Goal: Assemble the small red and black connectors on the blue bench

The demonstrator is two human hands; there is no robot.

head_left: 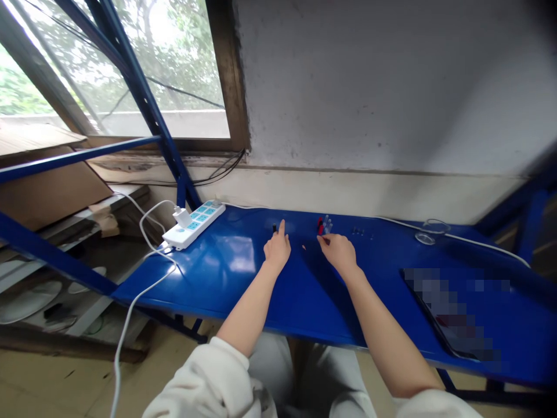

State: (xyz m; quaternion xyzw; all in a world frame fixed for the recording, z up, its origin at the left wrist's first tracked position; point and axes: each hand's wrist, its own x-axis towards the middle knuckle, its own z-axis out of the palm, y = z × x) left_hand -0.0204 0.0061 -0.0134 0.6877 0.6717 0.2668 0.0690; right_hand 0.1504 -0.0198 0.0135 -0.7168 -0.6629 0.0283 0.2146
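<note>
Both my arms reach forward over a glossy blue shelf board [243,273]. My left hand [277,249] rests on the board with its index finger stretched toward a small black object [274,227] just ahead of the fingertip. My right hand [337,251] lies beside it, fingers curled and pointing at a small bundle of red, black and clear pen-like pieces [324,225]. Whether those fingers pinch anything is hidden. A tiny orange speck [303,248] lies between the hands.
A white power strip [194,225] with blue sockets, a plugged charger and white cables sits at the board's left. Several small dark bits [357,231] and a clear ring on a white cable [426,237] lie to the right. Blue rack posts, cardboard and a window stand left.
</note>
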